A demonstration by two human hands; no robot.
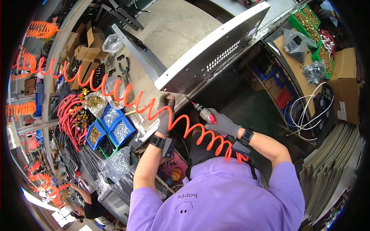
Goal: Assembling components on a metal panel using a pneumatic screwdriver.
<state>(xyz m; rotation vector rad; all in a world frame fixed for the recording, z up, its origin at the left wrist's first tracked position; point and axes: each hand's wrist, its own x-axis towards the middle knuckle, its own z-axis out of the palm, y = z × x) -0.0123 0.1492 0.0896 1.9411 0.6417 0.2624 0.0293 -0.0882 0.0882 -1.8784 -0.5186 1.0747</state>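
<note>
A large white and grey metal panel [216, 52] with rows of slots stands on edge at the table's rim. My left hand [165, 117], in a grey glove, has its bent fingers at the panel's near lower corner and seems to grip it. In my gloved right hand [223, 124] is a red and silver air screwdriver [207, 114]. Its bit points at the panel's near end, close to my left fingertips; whether it touches a screw is too small to tell. A coiled orange air hose [189, 125] runs across both forearms.
Blue bins [122, 131] of screws, pliers [124, 65] and a wrench [142, 118] lie left of the panel. Green trays [304, 25] of brass-coloured fasteners and a cardboard box [345, 92] are at right. Stacked sheets [327, 169] stand lower right. Another person [92, 206] is at lower left.
</note>
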